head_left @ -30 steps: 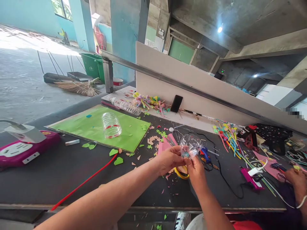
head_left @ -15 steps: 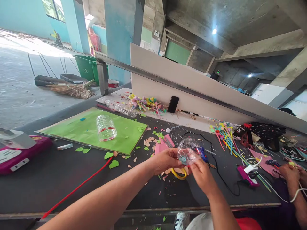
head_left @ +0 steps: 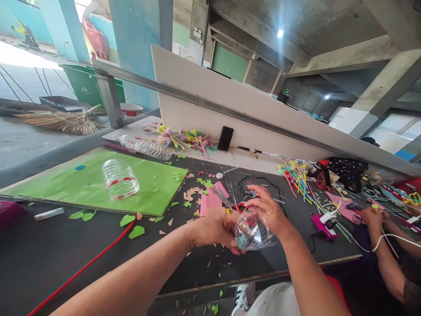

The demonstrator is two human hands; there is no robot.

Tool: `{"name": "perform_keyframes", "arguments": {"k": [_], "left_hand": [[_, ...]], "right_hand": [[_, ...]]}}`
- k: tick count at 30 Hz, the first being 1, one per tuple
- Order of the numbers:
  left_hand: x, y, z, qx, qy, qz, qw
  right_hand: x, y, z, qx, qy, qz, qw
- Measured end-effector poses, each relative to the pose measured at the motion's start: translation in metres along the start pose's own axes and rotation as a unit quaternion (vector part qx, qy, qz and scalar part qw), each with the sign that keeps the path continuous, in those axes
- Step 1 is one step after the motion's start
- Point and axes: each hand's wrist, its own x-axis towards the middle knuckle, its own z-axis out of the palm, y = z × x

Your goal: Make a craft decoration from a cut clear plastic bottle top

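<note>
- Over the near edge of the table [head_left: 131, 263], a clear bottle piece [head_left: 256, 235] is held between two hands, with its teal end [head_left: 242, 240] turned to the left.
- By the left hand [head_left: 219, 232], the piece is pinched at and around the teal end, thumb and fingers closed on it.
- By the right hand [head_left: 268, 210], the far upper side is met, with the fingers curved and partly raised; whether firm pressure is applied there cannot be told.
- Very little weight is to be expected, since thin, hollow plastic is shown; it should be carried easily by one hand.
- Stiffness is probably greatest at the narrow teal end, so the surest hold would be taken there.
- Along the wide wall, bending under a squeeze is likely, and a light touch with spread fingers would be advised.
- Some slipperiness may be met, as the surface is smooth and glossy.
- Creasing is more to be feared than breaking; a cut rim, if present, could be sharp, but its edge is not clearly shown.
- Beyond the hands, scissors [head_left: 224, 200] are seen on pink paper [head_left: 210, 205]; farther left, a ribbed bottle [head_left: 119, 179] is laid on a green sheet [head_left: 158, 188].
</note>
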Motion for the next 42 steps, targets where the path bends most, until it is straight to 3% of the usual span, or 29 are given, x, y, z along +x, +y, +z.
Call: {"name": "perform_keyframes", "arguments": {"k": [4,10,13,19,23,28,32,37,42], "left_hand": [[0.003,-0.002,-0.003,0.008,0.014,0.008,1.000],[0.007,-0.007,-0.005,0.015,0.046,0.021,0.999],[0.006,-0.003,-0.003,0.029,0.052,0.026,0.998],[0.004,0.002,-0.003,0.010,0.041,0.050,0.998],[0.006,-0.002,-0.006,-0.004,0.051,0.082,0.995],[0.006,-0.002,-0.010,0.023,0.057,0.106,0.993],[0.004,-0.001,-0.011,0.034,0.069,0.115,0.990],[0.000,0.005,-0.010,0.010,0.088,0.130,0.988],[-0.003,0.012,-0.009,-0.013,0.097,0.149,0.984]], "right_hand": [[0.001,-0.001,-0.017,0.029,-0.004,0.003,1.000],[-0.005,-0.005,-0.037,0.068,0.002,0.086,0.994],[-0.007,0.002,-0.041,0.121,-0.023,0.125,0.984],[-0.006,0.017,-0.042,0.179,-0.016,0.196,0.964],[0.011,0.006,-0.041,0.156,0.011,0.194,0.969],[0.037,-0.015,-0.037,0.046,0.048,0.113,0.991],[0.046,-0.019,-0.027,0.024,0.061,0.100,0.993],[0.041,-0.009,-0.017,0.184,0.055,0.181,0.965],[0.031,0.010,-0.007,0.418,0.022,0.200,0.886]]}}
